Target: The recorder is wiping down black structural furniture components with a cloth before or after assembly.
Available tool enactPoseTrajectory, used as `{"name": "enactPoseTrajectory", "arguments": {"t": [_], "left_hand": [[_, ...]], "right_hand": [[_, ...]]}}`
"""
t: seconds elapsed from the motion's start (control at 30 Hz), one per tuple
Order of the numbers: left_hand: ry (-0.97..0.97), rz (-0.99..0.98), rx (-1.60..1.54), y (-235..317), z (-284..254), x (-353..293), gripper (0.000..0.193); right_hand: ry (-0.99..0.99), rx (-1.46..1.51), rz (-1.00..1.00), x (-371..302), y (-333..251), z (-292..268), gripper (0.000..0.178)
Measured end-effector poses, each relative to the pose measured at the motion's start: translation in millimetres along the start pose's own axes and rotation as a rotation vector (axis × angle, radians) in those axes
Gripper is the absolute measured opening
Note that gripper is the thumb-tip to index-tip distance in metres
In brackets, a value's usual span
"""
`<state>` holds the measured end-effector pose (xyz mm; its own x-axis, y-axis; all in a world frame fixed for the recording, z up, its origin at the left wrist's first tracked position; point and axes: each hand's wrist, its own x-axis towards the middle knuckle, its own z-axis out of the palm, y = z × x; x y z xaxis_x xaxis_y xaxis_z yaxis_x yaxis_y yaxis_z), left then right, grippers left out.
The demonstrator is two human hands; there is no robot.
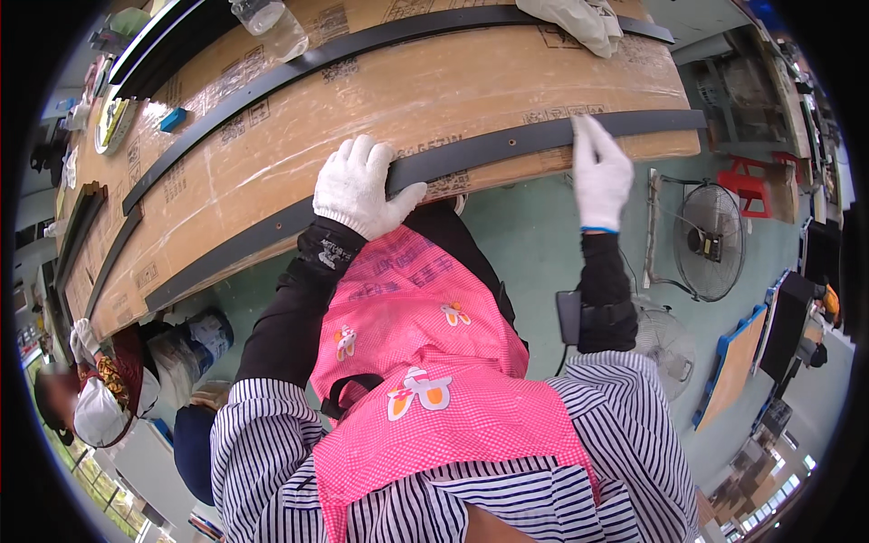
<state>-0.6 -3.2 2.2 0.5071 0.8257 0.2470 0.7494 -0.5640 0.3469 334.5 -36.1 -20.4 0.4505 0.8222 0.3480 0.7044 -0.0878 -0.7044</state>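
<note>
A long dark grey strip [462, 157] with small holes lies along the near edge of a cardboard-covered table. My left hand [355, 185], in a white knit glove, rests flat across it, fingers stretched toward the far side and thumb spread out along the near edge. Farther right, my right hand [602, 181], also gloved in white, has its fingers pressed together, their tips at the strip. Whatever those fingers hold, if anything, is hidden or too small to make out.
On the cardboard [489, 86] lie another long dark strip [272, 80], a clear plastic bottle [276, 32], a small blue block [173, 119] and a whitish cloth or bag [579, 23]. A floor fan [711, 237] and red stool [747, 187] stand right. Another person [109, 394] works at left.
</note>
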Motion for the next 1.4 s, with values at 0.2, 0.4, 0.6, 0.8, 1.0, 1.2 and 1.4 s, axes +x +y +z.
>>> {"name": "enactPoseTrajectory", "arguments": {"t": [0.2, 0.4, 0.6, 0.8, 1.0, 1.2, 1.4], "left_hand": [[0.02, 0.011, -0.032, -2.9, 5.9, -1.0, 0.047], [-0.048, 0.045, -0.113, 8.6, 9.1, 13.7, 0.044], [0.003, 0.082, -0.193, 60.9, 55.6, 69.0, 0.044], [-0.094, 0.112, -0.218, 29.9, 24.5, 48.9, 0.054], [-0.2, 0.018, 0.006, -75.4, -83.4, -67.2, 0.072], [-0.132, -0.16, 0.072, -173.1, -138.4, -174.5, 0.06], [0.016, -0.227, 0.038, -173.4, -123.8, -191.4, 0.053]], "right_hand": [[-0.363, 0.119, -0.184, -91.8, -102.9, 63.6, 0.02], [0.052, 0.098, 0.108, 5.8, 10.4, -8.9, 0.033], [0.044, 0.004, 0.231, 43.4, 62.4, -42.7, 0.039], [-0.186, -0.065, -0.15, -51.9, -65.5, 38.8, 0.02], [-0.091, 0.176, 0.09, -23.0, -24.5, 14.9, 0.028], [0.036, 0.044, 0.065, -28.4, -20.1, 23.8, 0.03], [-0.595, 0.267, -0.279, -141.6, -170.1, 102.1, 0.024]]}}
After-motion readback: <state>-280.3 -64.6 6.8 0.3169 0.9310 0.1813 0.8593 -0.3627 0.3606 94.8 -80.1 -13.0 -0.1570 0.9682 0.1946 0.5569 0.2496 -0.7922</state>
